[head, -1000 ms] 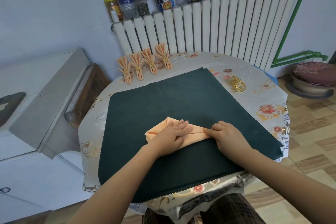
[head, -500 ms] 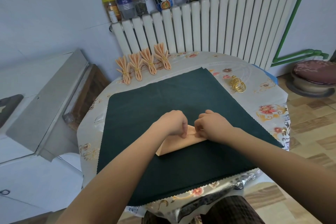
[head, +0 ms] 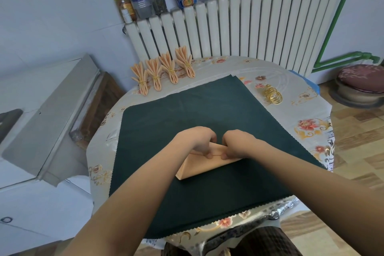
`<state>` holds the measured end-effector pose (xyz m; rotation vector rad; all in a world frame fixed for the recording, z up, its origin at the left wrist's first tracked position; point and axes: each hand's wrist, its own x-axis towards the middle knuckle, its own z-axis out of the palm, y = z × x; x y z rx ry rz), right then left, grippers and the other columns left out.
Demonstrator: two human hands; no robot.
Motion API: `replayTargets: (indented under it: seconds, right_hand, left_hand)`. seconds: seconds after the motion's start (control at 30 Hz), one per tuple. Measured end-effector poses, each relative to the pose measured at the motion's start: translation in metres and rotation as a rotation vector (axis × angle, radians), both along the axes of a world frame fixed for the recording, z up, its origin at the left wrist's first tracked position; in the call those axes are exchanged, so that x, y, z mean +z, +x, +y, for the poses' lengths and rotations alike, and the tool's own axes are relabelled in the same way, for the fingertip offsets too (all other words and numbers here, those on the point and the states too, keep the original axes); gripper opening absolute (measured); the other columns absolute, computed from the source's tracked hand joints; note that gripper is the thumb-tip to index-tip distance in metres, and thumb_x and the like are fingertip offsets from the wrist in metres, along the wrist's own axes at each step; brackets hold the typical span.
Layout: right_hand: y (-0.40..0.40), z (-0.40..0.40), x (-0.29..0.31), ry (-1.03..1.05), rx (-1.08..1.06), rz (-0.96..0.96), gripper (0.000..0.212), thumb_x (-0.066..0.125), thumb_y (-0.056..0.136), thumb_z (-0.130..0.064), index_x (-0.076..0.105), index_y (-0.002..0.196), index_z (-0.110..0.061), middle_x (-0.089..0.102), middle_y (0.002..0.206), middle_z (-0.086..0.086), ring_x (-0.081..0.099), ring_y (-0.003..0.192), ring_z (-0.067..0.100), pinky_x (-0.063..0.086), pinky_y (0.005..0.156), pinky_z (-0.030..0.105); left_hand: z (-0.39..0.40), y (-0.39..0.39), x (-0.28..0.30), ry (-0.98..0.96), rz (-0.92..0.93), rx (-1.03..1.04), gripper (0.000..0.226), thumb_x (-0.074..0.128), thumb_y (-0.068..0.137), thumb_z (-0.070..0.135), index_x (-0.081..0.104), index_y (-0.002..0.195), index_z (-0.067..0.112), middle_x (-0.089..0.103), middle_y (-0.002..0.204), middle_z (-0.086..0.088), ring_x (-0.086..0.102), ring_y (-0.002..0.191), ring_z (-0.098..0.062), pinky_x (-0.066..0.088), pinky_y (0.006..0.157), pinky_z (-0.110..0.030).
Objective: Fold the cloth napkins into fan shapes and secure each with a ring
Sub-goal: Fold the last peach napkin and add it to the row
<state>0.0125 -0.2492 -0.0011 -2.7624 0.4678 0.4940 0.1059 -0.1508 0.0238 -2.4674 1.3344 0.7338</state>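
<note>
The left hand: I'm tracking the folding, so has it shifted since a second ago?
Yes. The left hand has moved toward the right hand, away from the napkin's left end, and now pinches its middle fold.

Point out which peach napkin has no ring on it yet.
The napkin under both hands on the green cloth; it lies flat, ringless. The four fans at the table's far edge each wear a ring.

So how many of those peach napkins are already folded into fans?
4, in a row at the table's far left edge by the radiator. A fifth napkin is under the hands, unfinished.
</note>
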Motion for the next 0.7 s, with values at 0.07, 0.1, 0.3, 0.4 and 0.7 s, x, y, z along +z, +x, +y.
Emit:
replayTargets:
  seconds: [0.07, 0.1, 0.3, 0.4, 0.7]
  right_hand:
    - [-0.001, 0.001, 0.001, 0.003, -0.004, -0.032, 0.031, 0.066, 0.084, -0.035, 0.062, 0.105, -0.012, 0.056, 0.086, -0.001, 0.052, 0.08, 0.02, 0.041, 0.066, 0.029]
    - [-0.004, 0.001, 0.001, 0.006, -0.006, -0.051, 0.029, 0.066, 0.084, -0.034, 0.062, 0.102, -0.012, 0.056, 0.085, -0.001, 0.052, 0.078, 0.02, 0.04, 0.065, 0.028]
    - [-0.022, 0.009, -0.018, -0.106, 0.042, -0.269, 0.011, 0.055, 0.089, -0.021, 0.058, 0.084, -0.012, 0.045, 0.083, -0.001, 0.044, 0.079, 0.019, 0.029, 0.054, 0.026]
    - [-0.03, 0.012, -0.024, -0.14, 0.051, -0.357, 0.015, 0.052, 0.091, -0.024, 0.059, 0.089, -0.011, 0.041, 0.088, -0.002, 0.04, 0.083, 0.018, 0.03, 0.062, 0.028]
    - [-0.037, 0.008, -0.021, -0.037, -0.068, -0.866, 0.006, 0.071, 0.079, -0.014, 0.072, 0.085, -0.015, 0.06, 0.083, 0.002, 0.053, 0.078, 0.023, 0.037, 0.058, 0.029]
  left_hand:
    - [0.001, -0.003, 0.002, 0.006, -0.022, -0.026, 0.041, 0.07, 0.083, 0.031, 0.058, 0.121, 0.021, 0.059, 0.111, 0.001, 0.05, 0.095, -0.02, 0.044, 0.079, -0.033]
    - [0.001, -0.005, 0.002, 0.007, -0.031, -0.03, 0.038, 0.069, 0.083, 0.031, 0.06, 0.118, 0.02, 0.06, 0.108, 0.001, 0.052, 0.094, -0.02, 0.045, 0.078, -0.033]
    - [0.004, -0.013, 0.003, -0.019, -0.095, -0.03, 0.017, 0.065, 0.082, 0.029, 0.057, 0.074, 0.016, 0.056, 0.073, 0.0, 0.053, 0.072, -0.022, 0.039, 0.056, -0.029]
    - [0.008, -0.022, 0.009, -0.015, -0.132, -0.043, 0.02, 0.06, 0.082, 0.027, 0.05, 0.07, 0.016, 0.048, 0.066, 0.001, 0.044, 0.063, -0.019, 0.033, 0.052, -0.028]
    - [0.018, -0.053, 0.04, -0.096, -0.636, -0.267, 0.006, 0.048, 0.093, 0.016, 0.053, 0.096, 0.017, 0.055, 0.08, 0.002, 0.055, 0.075, -0.021, 0.031, 0.062, -0.031]
